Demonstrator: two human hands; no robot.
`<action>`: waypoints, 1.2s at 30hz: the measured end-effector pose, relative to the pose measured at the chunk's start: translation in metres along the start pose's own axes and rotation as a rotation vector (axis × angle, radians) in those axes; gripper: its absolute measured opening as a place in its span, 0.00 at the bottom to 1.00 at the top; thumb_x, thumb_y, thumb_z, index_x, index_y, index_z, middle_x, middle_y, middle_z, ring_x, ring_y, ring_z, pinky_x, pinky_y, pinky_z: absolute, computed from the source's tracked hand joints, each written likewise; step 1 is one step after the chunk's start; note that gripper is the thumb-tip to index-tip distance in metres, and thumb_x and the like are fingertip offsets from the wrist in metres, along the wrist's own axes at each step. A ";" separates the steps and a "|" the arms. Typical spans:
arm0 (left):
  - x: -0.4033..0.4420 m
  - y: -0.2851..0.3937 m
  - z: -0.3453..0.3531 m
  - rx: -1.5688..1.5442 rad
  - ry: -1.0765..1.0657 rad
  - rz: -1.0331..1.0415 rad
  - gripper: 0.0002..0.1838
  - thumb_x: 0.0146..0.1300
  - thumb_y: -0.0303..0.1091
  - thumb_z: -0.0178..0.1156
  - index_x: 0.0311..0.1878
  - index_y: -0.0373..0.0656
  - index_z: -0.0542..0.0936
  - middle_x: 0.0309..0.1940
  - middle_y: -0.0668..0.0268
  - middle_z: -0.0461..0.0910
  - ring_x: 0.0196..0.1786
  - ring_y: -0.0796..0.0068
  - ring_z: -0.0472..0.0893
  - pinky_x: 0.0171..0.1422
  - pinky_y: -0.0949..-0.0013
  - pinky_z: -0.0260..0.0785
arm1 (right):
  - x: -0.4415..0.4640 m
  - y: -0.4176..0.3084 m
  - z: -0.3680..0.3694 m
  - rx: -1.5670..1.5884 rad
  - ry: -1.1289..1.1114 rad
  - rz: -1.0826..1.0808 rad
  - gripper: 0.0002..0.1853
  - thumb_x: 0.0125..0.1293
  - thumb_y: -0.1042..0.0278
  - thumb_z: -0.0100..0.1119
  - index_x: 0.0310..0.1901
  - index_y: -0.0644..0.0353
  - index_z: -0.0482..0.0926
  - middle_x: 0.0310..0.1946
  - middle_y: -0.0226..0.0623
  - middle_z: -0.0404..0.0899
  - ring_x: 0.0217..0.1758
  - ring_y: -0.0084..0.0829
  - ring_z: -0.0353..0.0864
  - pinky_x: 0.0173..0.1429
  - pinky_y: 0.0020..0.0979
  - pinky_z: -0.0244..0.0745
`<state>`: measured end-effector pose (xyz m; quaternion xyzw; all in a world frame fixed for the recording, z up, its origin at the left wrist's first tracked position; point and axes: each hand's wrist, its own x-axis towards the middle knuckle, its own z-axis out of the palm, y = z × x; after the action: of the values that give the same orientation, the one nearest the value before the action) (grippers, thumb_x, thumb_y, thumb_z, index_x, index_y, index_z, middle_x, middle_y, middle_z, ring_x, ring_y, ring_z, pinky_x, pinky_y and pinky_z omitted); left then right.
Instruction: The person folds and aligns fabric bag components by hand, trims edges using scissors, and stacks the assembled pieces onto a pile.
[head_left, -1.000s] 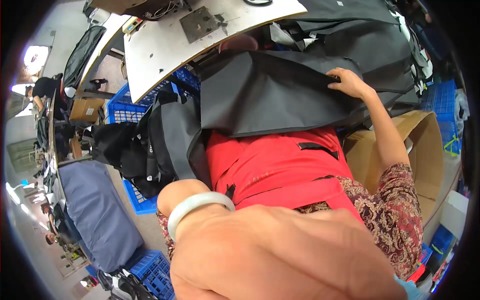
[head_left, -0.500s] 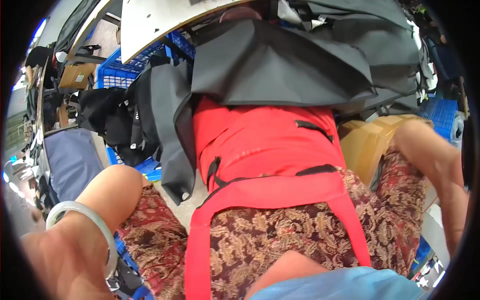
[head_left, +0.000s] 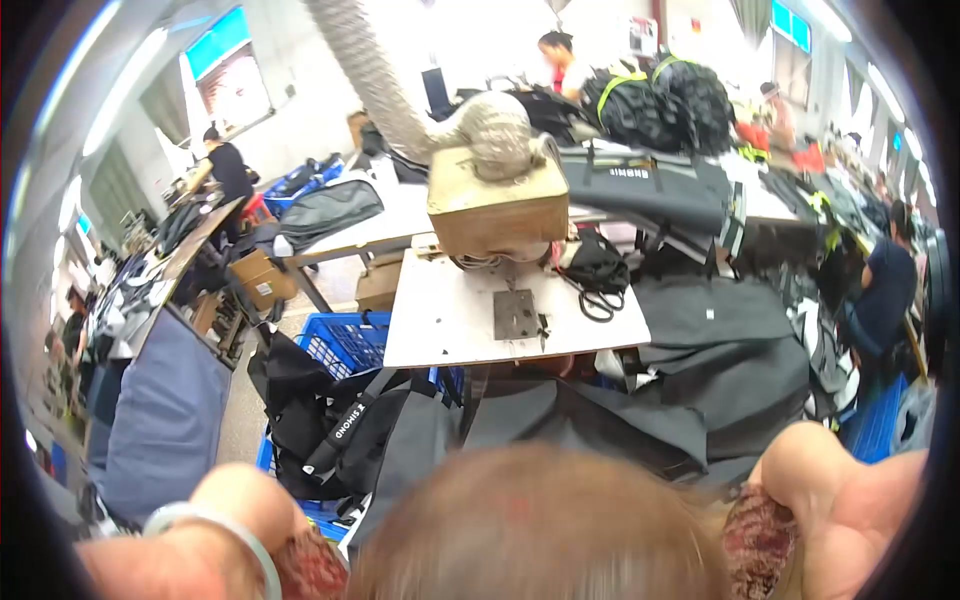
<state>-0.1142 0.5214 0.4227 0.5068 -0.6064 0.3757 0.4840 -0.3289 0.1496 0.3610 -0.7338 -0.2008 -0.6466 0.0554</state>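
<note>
Down at the lower left, my left hand [head_left: 150, 568] is close to the camera below a pale bangle [head_left: 262, 560], its fingers out of sight. At the lower right, my right hand [head_left: 875, 520] also shows close up, fingers not visible. What either hand touches cannot be made out. A blurred, brown-haired top of a head [head_left: 540, 530] fills the bottom centre. Beyond it, dark grey fabric [head_left: 590, 425] hangs below a white sewing table [head_left: 440, 320]. Black straps and fabric [head_left: 300, 400] lie to the left over a blue crate [head_left: 350, 335].
A sewing machine [head_left: 497, 205] stands on the table, with black scissors [head_left: 602, 304] at right. A folded blue-grey cloth [head_left: 165, 420] is at left. More dark fabric [head_left: 720, 330] lies right. Other people work at the left [head_left: 228, 175], back [head_left: 562, 65] and right [head_left: 888, 285].
The view has tilted up towards the machine and room. My right hand has left the grey fabric, and both hands have come up near the camera's sides. The red fabric is out of view.
</note>
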 end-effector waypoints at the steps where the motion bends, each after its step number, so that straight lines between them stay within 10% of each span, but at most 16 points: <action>1: 0.000 0.012 -0.006 0.025 0.038 0.007 0.17 0.73 0.40 0.52 0.55 0.38 0.72 0.45 0.64 0.72 0.38 0.72 0.69 0.41 0.67 0.61 | 0.008 -0.008 -0.007 0.001 0.008 -0.026 0.17 0.61 0.70 0.63 0.53 0.61 0.79 0.51 0.41 0.79 0.51 0.35 0.77 0.59 0.34 0.69; 36: -0.143 -0.101 0.110 -0.212 0.284 -0.110 0.15 0.71 0.35 0.53 0.50 0.30 0.75 0.32 0.60 0.69 0.34 0.71 0.63 0.42 0.63 0.54 | -0.105 -0.007 0.051 -0.173 -0.197 0.035 0.16 0.62 0.69 0.66 0.53 0.55 0.81 0.40 0.39 0.81 0.39 0.37 0.78 0.46 0.39 0.74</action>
<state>-0.0358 0.4332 0.2534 0.4273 -0.5396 0.3502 0.6353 -0.2926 0.1500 0.2498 -0.7993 -0.1358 -0.5851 -0.0168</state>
